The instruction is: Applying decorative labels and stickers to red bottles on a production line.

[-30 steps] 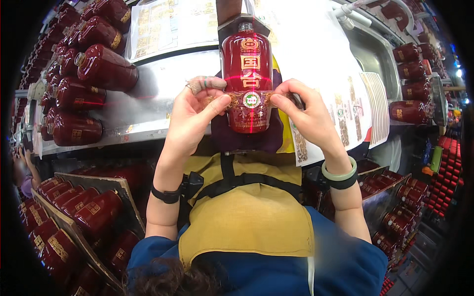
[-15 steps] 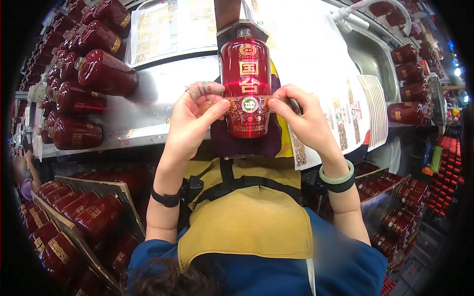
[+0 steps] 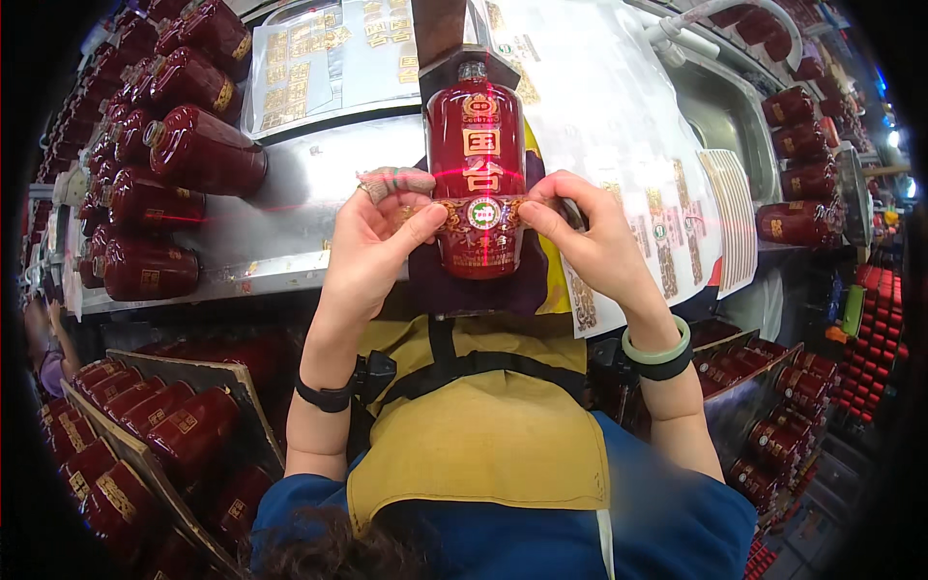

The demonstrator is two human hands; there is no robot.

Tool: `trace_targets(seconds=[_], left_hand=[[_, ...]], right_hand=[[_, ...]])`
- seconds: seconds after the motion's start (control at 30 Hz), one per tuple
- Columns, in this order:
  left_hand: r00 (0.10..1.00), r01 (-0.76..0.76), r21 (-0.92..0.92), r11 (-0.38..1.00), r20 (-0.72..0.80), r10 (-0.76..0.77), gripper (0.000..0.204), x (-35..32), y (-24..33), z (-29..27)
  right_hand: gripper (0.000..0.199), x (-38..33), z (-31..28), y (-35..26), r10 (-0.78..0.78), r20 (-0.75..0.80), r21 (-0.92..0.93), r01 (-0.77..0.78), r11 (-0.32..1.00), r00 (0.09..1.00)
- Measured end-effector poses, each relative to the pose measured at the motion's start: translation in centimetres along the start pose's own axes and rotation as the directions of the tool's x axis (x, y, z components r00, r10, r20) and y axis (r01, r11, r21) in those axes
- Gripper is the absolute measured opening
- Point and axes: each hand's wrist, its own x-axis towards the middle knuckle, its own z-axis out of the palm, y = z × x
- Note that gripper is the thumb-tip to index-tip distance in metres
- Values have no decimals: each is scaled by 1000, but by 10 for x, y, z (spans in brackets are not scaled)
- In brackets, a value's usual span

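A dark red glass bottle (image 3: 477, 159) with gold characters lies on its back in front of me, neck pointing away. Across its lower body stretches a narrow transfer label (image 3: 483, 214), gold-patterned with a round green and white emblem. My left hand (image 3: 372, 237) pinches the label's left end between thumb and fingers; two of its fingers wear fabric finger covers. At the other end, the thumb and index finger of my right hand (image 3: 594, 237) are closed on the label, with the remaining fingers curled. Thin red laser lines cross on the bottle. Dark cloth (image 3: 425, 287) lies beneath it.
Several red bottles (image 3: 208, 150) lie on the metal bench at left. Label sheets (image 3: 667, 237) spread to the right, beside a metal sink (image 3: 720, 106); more sheets (image 3: 329, 72) lie in a tray at far left. Wooden-sided racks of bottles (image 3: 193, 425) flank me. Another person (image 3: 53, 362) is at the far left.
The bottle and both hands sit slightly lower and further left in view. My fingers keep pinching the label's two ends, with the emblem still centred on the bottle.
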Motion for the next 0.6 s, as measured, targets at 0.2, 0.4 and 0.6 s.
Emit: trace_targets(seconds=[0.2, 0.4, 0.6], left_hand=[[1000, -17, -1, 1000, -4, 17, 32, -1, 0, 3], [1000, -6, 19, 1000, -19, 6, 36, -1, 2, 4], [1000, 18, 7, 1000, -26, -18, 42, 3, 3, 2]], right_hand=[[21, 0, 0, -3, 55, 12, 1, -55, 998, 998], [20, 0, -2, -3, 120, 38, 35, -121, 992, 992], [22, 5, -3, 15, 251, 43, 122, -254, 959, 967]])
